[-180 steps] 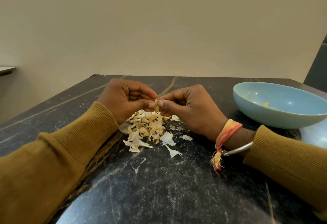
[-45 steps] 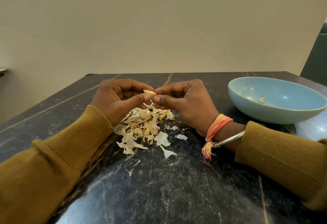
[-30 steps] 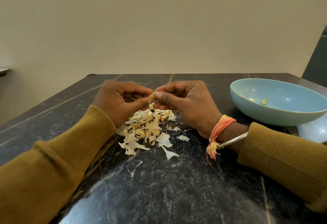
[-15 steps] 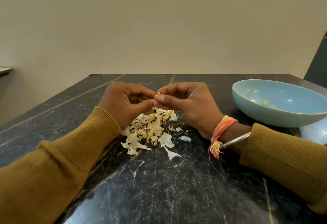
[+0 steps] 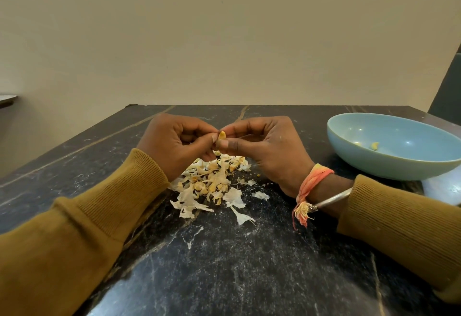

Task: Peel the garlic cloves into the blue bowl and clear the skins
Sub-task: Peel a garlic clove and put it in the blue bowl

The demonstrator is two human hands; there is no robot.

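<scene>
A small yellowish garlic clove [image 5: 222,135] is pinched between the fingertips of my left hand [image 5: 174,144] and my right hand [image 5: 264,148], a little above the table. Both hands have curled fingers and meet over a heap of white and tan garlic skins [image 5: 212,186] lying on the dark marble table [image 5: 224,265]. The blue bowl [image 5: 389,163] stands to the right of my right hand, and two small pale cloves [image 5: 374,145] lie in its bottom.
Loose skin scraps [image 5: 243,217] lie scattered just in front of the heap. A pale wall rises behind the table's far edge. A shiny light surface [image 5: 441,188] shows at the right edge, beside the bowl.
Both hands stayed together over the skin heap, working the clove between the fingertips. The clove now shows more plainly between the two thumbs. The bowl has not moved.
</scene>
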